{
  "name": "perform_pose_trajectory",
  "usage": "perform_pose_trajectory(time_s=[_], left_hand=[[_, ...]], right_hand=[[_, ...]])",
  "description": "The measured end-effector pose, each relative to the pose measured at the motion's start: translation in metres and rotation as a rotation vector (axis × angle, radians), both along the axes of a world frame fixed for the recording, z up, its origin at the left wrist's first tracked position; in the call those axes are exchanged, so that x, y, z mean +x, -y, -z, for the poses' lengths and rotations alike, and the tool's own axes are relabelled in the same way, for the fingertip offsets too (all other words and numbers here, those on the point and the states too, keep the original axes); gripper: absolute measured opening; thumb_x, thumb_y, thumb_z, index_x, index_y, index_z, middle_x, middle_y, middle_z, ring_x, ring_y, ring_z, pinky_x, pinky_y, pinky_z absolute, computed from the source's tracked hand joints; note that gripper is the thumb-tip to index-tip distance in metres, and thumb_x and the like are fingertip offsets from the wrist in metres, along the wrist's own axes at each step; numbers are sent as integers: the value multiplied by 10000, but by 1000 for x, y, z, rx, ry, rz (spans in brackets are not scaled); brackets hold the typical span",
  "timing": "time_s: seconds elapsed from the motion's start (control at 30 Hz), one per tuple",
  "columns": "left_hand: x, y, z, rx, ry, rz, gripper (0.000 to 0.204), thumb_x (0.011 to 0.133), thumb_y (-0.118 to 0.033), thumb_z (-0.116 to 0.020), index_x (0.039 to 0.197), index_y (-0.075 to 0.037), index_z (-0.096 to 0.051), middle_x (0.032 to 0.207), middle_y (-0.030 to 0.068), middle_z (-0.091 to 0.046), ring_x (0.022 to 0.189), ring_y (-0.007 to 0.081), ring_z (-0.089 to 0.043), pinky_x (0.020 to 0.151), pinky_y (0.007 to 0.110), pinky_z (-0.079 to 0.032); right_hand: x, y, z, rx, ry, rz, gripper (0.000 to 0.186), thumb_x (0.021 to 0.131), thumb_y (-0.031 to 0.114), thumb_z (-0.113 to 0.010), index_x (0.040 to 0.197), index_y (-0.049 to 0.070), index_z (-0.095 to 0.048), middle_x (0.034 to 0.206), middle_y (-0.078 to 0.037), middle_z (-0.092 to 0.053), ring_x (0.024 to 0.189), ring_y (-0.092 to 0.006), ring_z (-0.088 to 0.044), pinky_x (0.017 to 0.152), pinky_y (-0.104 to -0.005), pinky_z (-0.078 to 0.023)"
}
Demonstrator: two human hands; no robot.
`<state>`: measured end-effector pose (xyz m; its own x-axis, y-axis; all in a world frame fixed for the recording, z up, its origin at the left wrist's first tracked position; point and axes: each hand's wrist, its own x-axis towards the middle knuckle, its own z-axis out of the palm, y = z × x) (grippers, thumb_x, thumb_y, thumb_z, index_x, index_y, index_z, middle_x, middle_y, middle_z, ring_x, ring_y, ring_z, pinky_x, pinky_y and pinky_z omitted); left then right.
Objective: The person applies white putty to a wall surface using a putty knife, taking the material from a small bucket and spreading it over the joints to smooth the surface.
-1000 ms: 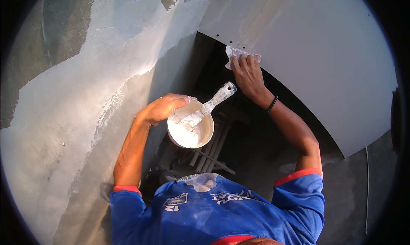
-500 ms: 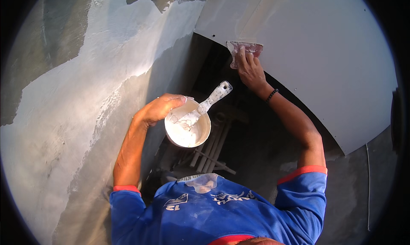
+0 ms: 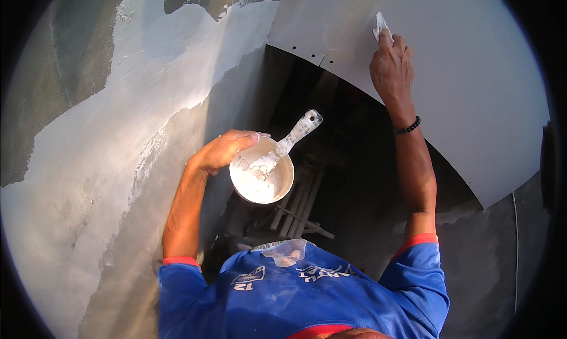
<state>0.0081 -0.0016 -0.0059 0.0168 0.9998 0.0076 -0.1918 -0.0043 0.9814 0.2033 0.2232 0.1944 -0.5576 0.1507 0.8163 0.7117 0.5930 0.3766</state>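
Note:
My left hand (image 3: 223,151) grips a round white tub (image 3: 289,174) by its rim, fingers mostly hidden behind it. White paste (image 3: 260,189) lies inside. A paste-smeared putty knife (image 3: 298,132) leans in the tub, blade down, its pale handle sticking out over the right rim. Up on a smooth white panel (image 3: 466,96), my right hand (image 3: 392,70) is closed on a small spreader (image 3: 383,27). Only a narrow, white-coated edge of that spreader shows beyond the fingers. A faint streaked seam (image 3: 345,28) runs along the panel left of this hand.
At left rises a grey wall (image 3: 171,161) partly coated with white plaster. The panel's curved edge borders a dark gap, with screw heads (image 3: 331,62) near it. Several pale poles (image 3: 298,212) show in the shade below. A thin cord (image 3: 515,250) hangs at right.
My right hand has moved up and right, from the panel's edge onto its face. The spreader has turned from broadside to nearly edge-on. My left hand and the tub stay nearly in place.

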Motion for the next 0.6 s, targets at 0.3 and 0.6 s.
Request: perform_pose_trajectory(time_s=[0.3, 0.6], left_hand=[[-2, -1, 4, 16, 14, 2, 492, 972, -324, -483, 1309, 33, -509, 1200, 154, -617, 1078, 219, -610, 943, 338, -469], [-1, -2, 3, 4, -25, -10, 463, 972, -295, -475, 1296, 33, -526, 1200, 163, -619, 1084, 232, -608, 945, 347, -468]], right_hand=[[-77, -3, 143, -166, 80, -100, 417, 804, 63, -554, 1196, -75, -523, 945, -230, -531, 872, -355, -535, 695, -422, -487], [-2, 5, 61, -1418, -549, -693, 144, 829, 113, -507, 866, -2, -585, 676, -76, -599, 561, -133, -513, 498, -297, -408]])
